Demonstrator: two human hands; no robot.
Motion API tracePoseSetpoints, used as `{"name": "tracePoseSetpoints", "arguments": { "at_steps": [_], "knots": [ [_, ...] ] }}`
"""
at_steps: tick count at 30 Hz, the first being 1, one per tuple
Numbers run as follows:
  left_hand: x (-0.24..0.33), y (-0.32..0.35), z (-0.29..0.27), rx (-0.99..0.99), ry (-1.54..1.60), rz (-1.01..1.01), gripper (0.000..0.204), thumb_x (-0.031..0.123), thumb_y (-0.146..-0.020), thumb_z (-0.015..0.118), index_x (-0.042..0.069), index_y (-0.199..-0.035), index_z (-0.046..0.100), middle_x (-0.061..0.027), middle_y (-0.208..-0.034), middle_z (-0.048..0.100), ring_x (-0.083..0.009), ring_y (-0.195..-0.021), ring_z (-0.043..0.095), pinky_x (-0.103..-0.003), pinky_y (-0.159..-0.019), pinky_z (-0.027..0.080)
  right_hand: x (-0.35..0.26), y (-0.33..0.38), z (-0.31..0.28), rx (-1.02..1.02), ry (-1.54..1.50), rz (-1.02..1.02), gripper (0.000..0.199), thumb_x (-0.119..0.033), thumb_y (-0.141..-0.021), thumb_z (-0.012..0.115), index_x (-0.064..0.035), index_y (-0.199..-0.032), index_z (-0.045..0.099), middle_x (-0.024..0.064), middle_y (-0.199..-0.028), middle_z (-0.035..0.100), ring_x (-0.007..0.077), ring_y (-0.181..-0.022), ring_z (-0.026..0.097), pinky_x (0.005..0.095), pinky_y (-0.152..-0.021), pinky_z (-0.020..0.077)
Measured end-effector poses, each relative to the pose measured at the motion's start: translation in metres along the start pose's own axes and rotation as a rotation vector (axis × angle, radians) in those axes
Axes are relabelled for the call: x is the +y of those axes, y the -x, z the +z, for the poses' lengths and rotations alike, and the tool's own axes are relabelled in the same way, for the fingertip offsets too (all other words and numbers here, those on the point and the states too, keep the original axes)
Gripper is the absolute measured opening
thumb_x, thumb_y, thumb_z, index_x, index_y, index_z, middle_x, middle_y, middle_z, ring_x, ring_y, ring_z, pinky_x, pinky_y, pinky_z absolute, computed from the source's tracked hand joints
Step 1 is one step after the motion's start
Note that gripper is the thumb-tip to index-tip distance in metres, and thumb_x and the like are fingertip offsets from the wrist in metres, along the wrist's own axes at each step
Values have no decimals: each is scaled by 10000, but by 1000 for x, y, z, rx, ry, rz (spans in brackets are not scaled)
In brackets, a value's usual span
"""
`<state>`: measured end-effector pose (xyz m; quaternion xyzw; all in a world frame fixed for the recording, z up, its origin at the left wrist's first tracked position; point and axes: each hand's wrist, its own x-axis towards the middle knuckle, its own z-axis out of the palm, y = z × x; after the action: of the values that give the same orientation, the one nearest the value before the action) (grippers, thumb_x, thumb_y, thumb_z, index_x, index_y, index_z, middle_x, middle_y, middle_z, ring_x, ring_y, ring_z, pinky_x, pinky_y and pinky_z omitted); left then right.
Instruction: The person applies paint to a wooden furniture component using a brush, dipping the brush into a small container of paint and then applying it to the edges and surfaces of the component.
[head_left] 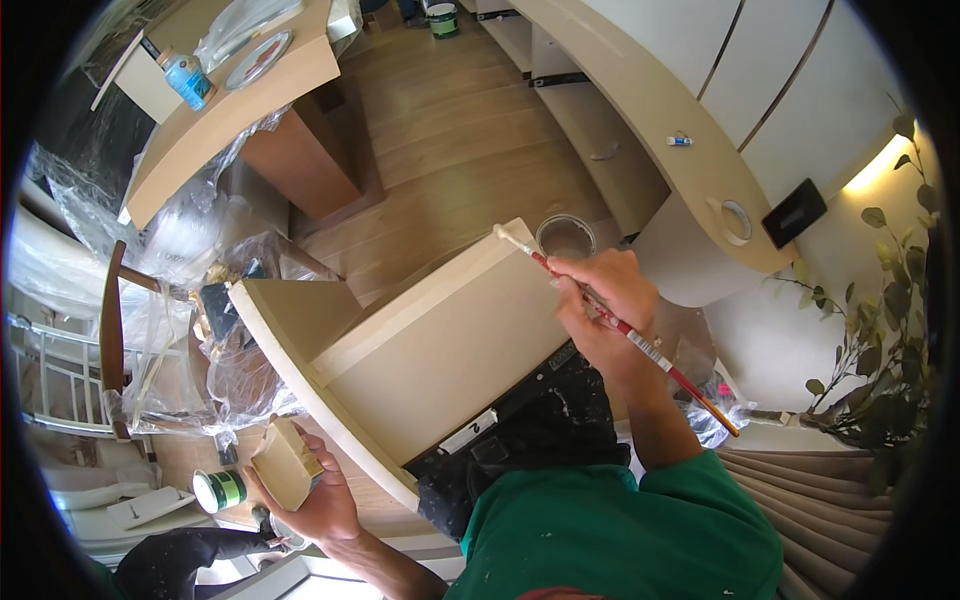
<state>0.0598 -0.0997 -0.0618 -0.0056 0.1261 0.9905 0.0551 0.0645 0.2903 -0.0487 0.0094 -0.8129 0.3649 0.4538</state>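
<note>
My right hand [617, 305] pinches a thin red-handled paintbrush [690, 388]. Its pale, paint-coated bristles meet, or hover just over, the far corner of a cream wooden furniture piece [450, 345]; I cannot tell whether they touch. This piece has a raised curved edge on its left and lies in front of me. Down at the left, my left hand [328, 505] is wrapped round a cut-open cardboard carton [285, 468]. What the carton holds is hard to make out. Dark, paint-spotted cloth [540, 415] lies between my green shirt and the furniture piece.
An open round tub [567, 238] stands beyond the brush. On the curved counter [690, 165] sit a tape roll [737, 222] and a dark tablet-like device [795, 213]. Plastic sheeting [245, 385] covers things at left, near a green-labelled paint can [219, 490]. A leafy plant [870, 345] rises at right.
</note>
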Motion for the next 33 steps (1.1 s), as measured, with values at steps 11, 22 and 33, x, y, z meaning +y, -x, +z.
{"name": "tracePoseSetpoints", "arguments": {
  "at_steps": [11, 22, 33],
  "knots": [
    [28, -20, -29, 67, -189, 103, 605, 273, -1084, 632, -34, -1563, 428, -216, -1617, 454, -388, -1429, 508, -518, -1228, 447, 13, -2, -24, -31, -55, -5, 298, 71, -841, 756, -62, -1104, 796, 48, -784, 701, 199, -689, 649, 336, -639, 464],
    [65, -100, -35, 410, -330, 286, 531, 363, -1129, 451, -14, -1498, 505, -197, -1530, 571, -366, -1411, 545, -534, -1245, 386, 53, 35, -82, 236, -76, 171, 249, 5, -1046, 561, 97, -1213, 720, 205, -1252, 763, 281, -1142, 732, 400, -1046, 552],
    [130, -174, -169, 466, -379, 342, 522, 410, -1185, 321, 39, -1529, 449, -172, -1519, 530, -384, -1388, 546, -600, -1179, 447, 61, 25, -92, 237, 136, 175, 308, -80, -1117, 515, 111, -1280, 694, 198, -1228, 762, 266, -1084, 736, 365, -973, 588]
  ]
}}
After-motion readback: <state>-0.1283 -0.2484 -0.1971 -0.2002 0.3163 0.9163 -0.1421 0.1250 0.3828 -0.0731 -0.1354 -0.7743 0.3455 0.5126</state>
